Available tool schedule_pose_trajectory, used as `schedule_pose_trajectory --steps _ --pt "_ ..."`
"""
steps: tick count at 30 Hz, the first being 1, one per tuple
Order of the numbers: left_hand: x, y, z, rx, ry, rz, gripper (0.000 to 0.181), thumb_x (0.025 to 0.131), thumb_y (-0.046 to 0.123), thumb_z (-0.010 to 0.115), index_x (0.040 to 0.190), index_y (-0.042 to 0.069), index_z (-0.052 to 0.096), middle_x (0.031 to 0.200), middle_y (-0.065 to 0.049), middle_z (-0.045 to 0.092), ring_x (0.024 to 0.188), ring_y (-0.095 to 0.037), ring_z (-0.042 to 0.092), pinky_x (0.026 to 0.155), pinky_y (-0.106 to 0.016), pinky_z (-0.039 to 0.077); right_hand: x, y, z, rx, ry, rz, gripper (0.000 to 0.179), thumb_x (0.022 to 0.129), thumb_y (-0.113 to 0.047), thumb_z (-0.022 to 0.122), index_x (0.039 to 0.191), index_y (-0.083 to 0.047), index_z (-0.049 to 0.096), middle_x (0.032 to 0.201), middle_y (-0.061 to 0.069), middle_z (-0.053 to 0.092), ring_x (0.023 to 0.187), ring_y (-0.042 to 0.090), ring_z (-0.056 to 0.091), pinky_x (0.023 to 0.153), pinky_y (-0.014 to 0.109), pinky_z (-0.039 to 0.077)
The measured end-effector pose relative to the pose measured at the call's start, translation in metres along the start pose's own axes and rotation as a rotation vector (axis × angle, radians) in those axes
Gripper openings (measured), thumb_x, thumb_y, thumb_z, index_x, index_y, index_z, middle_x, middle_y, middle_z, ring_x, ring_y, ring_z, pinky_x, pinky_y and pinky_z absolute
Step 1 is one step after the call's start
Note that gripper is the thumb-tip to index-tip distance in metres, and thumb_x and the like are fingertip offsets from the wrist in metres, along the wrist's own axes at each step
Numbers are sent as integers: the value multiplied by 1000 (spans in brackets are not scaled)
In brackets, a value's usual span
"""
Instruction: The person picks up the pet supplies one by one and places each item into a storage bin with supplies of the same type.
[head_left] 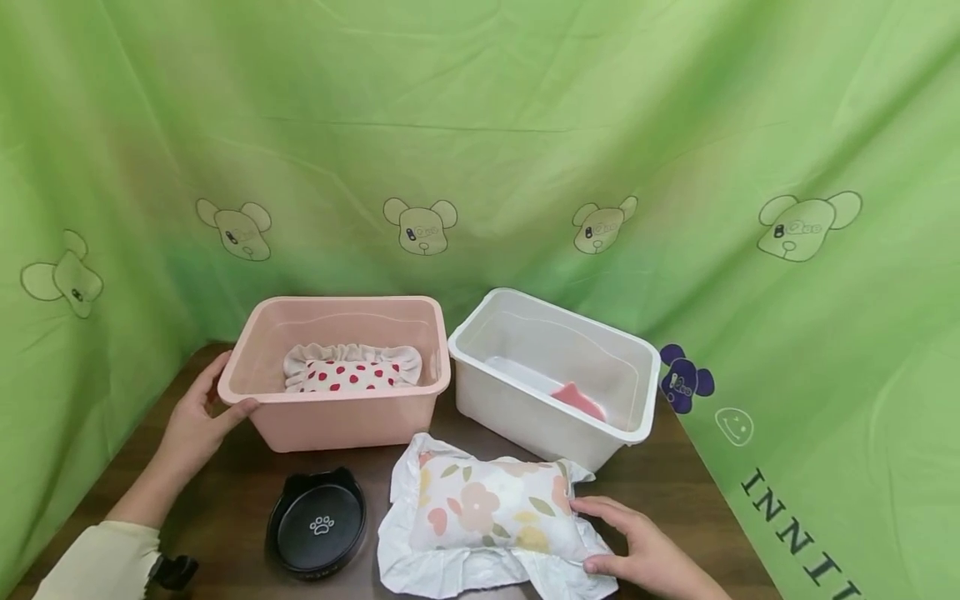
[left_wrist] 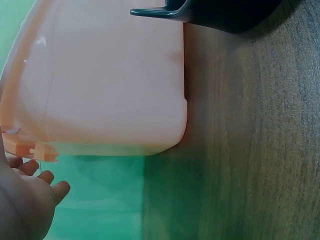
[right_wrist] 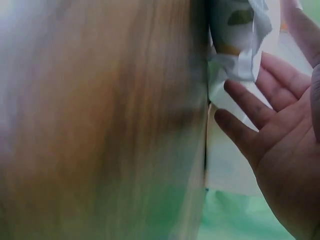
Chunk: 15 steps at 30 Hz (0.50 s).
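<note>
My left hand [head_left: 197,421] rests at the left corner of a pink plastic bin [head_left: 337,425], thumb along the front rim and relaxed fingers by the side. Inside that bin lies a small ruffled pillow [head_left: 351,375] with red spots. In the left wrist view, several fingers [left_wrist: 60,191] show below the bin's rim tab. A floral pillow [head_left: 480,508] with a white ruffle lies on the table in front of the bins. At its right edge is my right hand [head_left: 637,542], fingers straight and spread from the thumb; the right wrist view shows fingertips [right_wrist: 235,90] by the ruffle.
Right of the pink bin stands a white bin [head_left: 517,417], set at an angle, with a pink pointed piece [head_left: 577,400] inside. A black cat-eared dish [head_left: 318,525] with a paw print sits left of the floral pillow. Green curtain [head_left: 480,150] surrounds the wooden table [head_left: 675,475].
</note>
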<state>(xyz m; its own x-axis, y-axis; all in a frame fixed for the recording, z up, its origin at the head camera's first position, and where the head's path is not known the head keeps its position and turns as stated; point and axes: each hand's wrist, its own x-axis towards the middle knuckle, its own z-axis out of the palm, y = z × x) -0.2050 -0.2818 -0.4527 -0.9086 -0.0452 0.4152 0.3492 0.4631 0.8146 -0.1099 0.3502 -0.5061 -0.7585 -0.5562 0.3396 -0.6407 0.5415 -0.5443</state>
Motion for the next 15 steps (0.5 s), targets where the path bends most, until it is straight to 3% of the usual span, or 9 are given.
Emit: schedule_pose_trajectory --steps 6,15 --pt "3 -4 5 -51 -4 -22 83 94 6 73 163 6 25 158 -29 35 125 16 39 99 1 30 4 -5 6 -61 26 34 76 74 -38 89 141 -14 61 135 3 63 127 -3 52 104 3 31" --pt "4 -1 4 -78 17 -19 80 95 6 71 163 10 27 160 -24 36 129 14 39 104 1 26 15 -12 18 -106 97 10 72 70 -30 94 133 -9 66 128 4 67 119 9 60 104 2 30"
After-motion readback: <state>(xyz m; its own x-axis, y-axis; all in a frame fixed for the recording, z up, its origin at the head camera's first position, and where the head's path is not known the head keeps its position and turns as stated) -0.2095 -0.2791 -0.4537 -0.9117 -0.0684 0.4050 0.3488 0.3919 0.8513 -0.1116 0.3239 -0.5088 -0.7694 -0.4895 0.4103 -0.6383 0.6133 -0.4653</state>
